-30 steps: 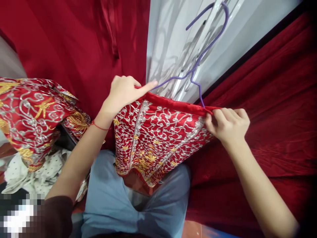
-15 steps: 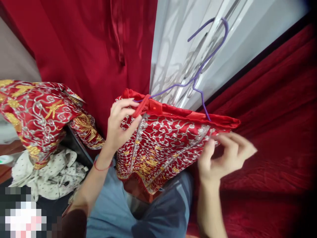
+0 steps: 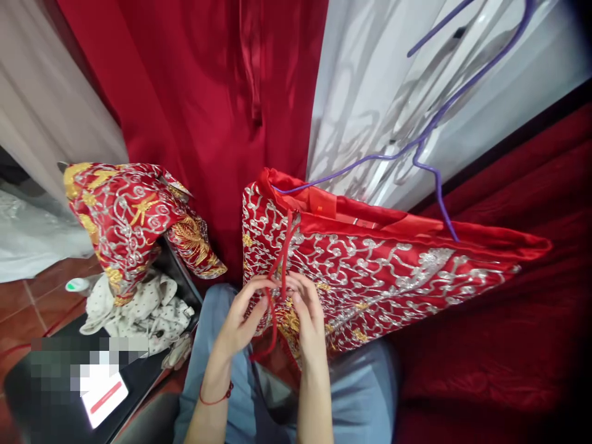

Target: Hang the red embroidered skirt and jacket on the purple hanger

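A red skirt [image 3: 370, 265] with silver and gold embroidery hangs by its waistband from a purple hanger [image 3: 430, 126]. Its thin red drawstring [image 3: 283, 256] dangles down the front, part of it looped around my fingers. My left hand [image 3: 245, 314] pinches the drawstring between thumb and fingers. Close beside it, my right hand [image 3: 305, 302] has its fingers curled in at the same cord. The fingertips of both hands almost meet in front of the embroidered cloth. The skirt's lower part hangs over my knees.
On the left, another embroidered red garment [image 3: 134, 216] drapes over a chair, above a white dotted cloth [image 3: 139, 308]. A lit phone [image 3: 104, 394] lies on a black surface. Red curtains [image 3: 198, 80] and white fabric [image 3: 365, 80] hang behind.
My right hand has left the waistband's right side and joined my left hand at the drawstring. My left hand has dropped from the waistband. The view has shifted, bringing the skirt closer.
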Action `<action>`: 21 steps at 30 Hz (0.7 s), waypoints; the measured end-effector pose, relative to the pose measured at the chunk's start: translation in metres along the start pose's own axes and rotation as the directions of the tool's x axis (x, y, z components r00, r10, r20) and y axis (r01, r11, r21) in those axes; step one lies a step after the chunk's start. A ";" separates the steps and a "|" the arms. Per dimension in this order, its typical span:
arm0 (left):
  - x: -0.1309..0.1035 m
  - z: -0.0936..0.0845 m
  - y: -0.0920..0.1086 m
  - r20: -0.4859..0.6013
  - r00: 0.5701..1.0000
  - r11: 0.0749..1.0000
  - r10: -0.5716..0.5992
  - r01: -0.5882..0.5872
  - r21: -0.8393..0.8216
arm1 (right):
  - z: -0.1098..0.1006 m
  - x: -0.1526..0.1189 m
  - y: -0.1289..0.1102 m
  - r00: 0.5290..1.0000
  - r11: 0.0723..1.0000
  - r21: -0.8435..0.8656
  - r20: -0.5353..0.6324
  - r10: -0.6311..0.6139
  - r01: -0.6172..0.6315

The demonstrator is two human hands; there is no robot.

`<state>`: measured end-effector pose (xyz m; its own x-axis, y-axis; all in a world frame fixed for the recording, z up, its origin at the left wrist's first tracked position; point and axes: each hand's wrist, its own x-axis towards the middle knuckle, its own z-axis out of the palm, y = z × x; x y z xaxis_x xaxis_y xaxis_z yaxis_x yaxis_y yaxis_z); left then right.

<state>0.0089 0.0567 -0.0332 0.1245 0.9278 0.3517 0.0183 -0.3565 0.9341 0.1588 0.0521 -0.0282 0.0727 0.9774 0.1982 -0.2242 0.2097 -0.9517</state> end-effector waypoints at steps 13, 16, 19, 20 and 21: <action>-0.008 0.024 -0.014 -0.063 0.991 0.977 -0.117 0.103 -0.188 | -0.025 -0.001 0.003 0.993 0.994 -0.094 0.100 0.061 -0.052; -0.009 0.027 -0.017 -0.062 0.985 0.973 -0.161 0.147 -0.180 | -0.021 -0.003 0.002 0.991 0.987 -0.160 0.130 0.039 -0.018; -0.010 0.031 -0.019 -0.099 0.969 0.964 -0.226 0.208 -0.166 | -0.016 -0.008 0.001 0.988 0.970 -0.243 0.151 0.039 -0.001; -0.009 0.034 -0.021 -0.109 0.964 0.962 -0.244 0.226 -0.154 | -0.014 -0.009 0.001 0.979 0.966 -0.258 0.191 0.068 -0.017; -0.009 0.036 -0.022 -0.116 0.959 0.959 -0.260 0.243 -0.142 | -0.012 -0.011 0.002 0.965 0.963 -0.267 0.241 0.108 -0.041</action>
<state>0.0429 0.0525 -0.0594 -0.0003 0.9949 0.1012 -0.0935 -0.1008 0.9905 0.1694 0.0417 -0.0347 -0.1883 0.9713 0.1454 0.0401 0.1555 -0.9870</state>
